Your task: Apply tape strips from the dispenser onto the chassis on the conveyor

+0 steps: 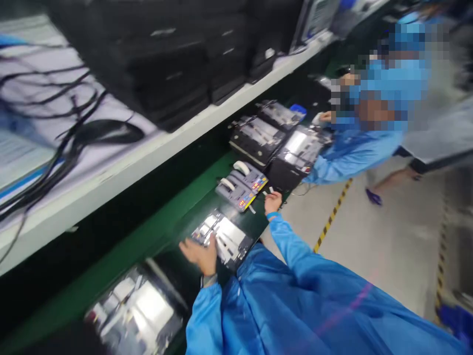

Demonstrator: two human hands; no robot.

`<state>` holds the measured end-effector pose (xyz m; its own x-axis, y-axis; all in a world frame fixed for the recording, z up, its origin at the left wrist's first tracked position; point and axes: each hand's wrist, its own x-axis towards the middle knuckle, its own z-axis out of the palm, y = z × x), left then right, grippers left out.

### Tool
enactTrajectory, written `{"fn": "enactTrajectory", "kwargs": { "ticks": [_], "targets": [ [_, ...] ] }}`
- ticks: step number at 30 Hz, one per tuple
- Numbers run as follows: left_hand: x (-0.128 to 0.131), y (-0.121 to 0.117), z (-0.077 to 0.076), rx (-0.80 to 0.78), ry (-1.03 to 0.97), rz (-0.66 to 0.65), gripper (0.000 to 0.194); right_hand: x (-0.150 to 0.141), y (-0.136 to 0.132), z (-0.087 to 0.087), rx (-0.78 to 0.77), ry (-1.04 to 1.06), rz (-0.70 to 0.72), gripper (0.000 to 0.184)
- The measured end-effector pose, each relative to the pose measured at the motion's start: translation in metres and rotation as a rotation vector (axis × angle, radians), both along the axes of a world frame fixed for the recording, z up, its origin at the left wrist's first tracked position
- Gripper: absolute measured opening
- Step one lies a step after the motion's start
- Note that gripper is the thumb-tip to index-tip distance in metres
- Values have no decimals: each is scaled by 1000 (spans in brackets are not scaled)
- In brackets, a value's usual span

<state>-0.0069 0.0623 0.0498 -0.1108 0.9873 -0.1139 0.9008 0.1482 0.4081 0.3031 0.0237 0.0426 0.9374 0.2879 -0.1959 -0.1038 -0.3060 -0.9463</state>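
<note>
Metallic and silvery on its upper face, the open device (231,236) lies flat on the dark bench (177,227) beside the left hand (199,254). Its long axis crosses the bench, one short end toward the blue gown (273,301), the other toward the shelf (185,133). The left grip is wide, fingers spread at the device's edge; blur hides whether they touch. The right grip is narrow: the right hand (272,203) pinches a small white strip (271,190) near two grey dispensers (236,193) that bear pale rolls (242,168). Beyond, black boxes (283,172) carry more open devices (301,148), near a co-worker's sleeve (354,153).
</note>
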Motion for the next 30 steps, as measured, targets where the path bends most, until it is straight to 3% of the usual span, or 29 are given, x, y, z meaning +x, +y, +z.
{"fn": "enactTrajectory", "kwargs": {
  "ticks": [2, 3, 7, 10, 16, 25, 30],
  "targets": [
    [13, 4, 10, 34, 0, -70, 93, -23, -11, -3, 20, -65, 14, 39],
    [22, 8, 13, 39, -10, -111, 90, -37, -17, -3, 49, -118, 94, 43],
    [60, 31, 9, 5, -27, -201, 92, -90, -15, 9, 123, -305, 646, 53],
    [70, 45, -3, -30, 2, -226, 92, -105, 18, 14, 92, -454, 931, 55],
    [49, 50, -13, -60, 29, -217, 71, -92, 85, 6, -32, -671, 1336, 74],
    [51, 66, 8, -213, 92, -188, 62, -83, 117, 21, -279, -751, 1636, 98],
    [49, 82, 13, -342, 72, -189, 58, -80, 127, 30, -280, -789, 1704, 101]
  ]
}}
